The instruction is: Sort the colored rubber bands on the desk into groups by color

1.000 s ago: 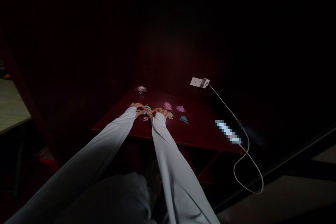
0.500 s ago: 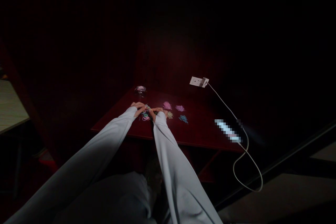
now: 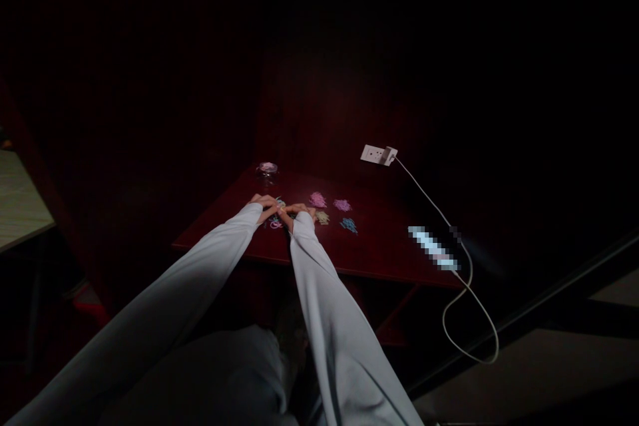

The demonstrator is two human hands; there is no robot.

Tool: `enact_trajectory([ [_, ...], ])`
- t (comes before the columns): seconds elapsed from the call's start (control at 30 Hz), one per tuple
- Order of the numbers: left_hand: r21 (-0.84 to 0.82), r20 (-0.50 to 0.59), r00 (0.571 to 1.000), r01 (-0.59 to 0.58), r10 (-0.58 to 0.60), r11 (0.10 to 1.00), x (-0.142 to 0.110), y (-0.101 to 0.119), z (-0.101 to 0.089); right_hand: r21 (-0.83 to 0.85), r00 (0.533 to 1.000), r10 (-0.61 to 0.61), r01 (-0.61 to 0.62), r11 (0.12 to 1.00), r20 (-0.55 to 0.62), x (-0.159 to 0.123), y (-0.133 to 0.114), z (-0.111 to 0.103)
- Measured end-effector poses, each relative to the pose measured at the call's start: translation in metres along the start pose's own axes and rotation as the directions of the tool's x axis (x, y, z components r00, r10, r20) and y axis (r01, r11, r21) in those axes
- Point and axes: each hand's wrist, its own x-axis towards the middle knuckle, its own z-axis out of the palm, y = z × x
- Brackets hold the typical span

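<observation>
The mixed pile [image 3: 275,225] of small bands lies on the table [image 3: 384,246], between and beneath the two hands, near the front edge. Teal and pink pieces show; the rest is hidden by the fingers.

The left hand [image 3: 263,204] is at the pile's left side, fingers bent, thumb toward the centre. The right hand [image 3: 298,211] is at the right side, also with bent fingers. The fingertips of both hands come together over the pile. Whether either hand grips a band cannot be determined; the area is small and dim.

Four sorted piles lie to the right. The yellow pile [image 3: 323,218] is just beside the right hand. The pink pile [image 3: 317,200] is behind it, the purple pile [image 3: 342,205] is right of the pink, and the blue pile [image 3: 348,225] is in front of the purple.

A clear jar [image 3: 267,174] with pink at its top stands at the rear left. On the wall, an outlet [image 3: 370,154] carries a plug [image 3: 390,156]. A white cable [image 3: 424,193] runs from it toward a pixelated device [image 3: 433,247] at the right.
</observation>
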Motion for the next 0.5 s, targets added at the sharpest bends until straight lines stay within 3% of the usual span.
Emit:
enact_trajectory([
  [0.3,0.045,-0.058,0.996,0.066,-0.063,0.997,0.012,-0.01,0.007,0.177,0.993,0.12,-0.122,0.977,0.023,0.008,0.002,-0.002],
  [0.5,0.121,0.036,0.999,-0.023,0.019,0.992,0.002,-0.01,-0.004,0.133,0.98,0.195,-0.191,0.973,-0.023,0.002,-0.003,-0.007],
])
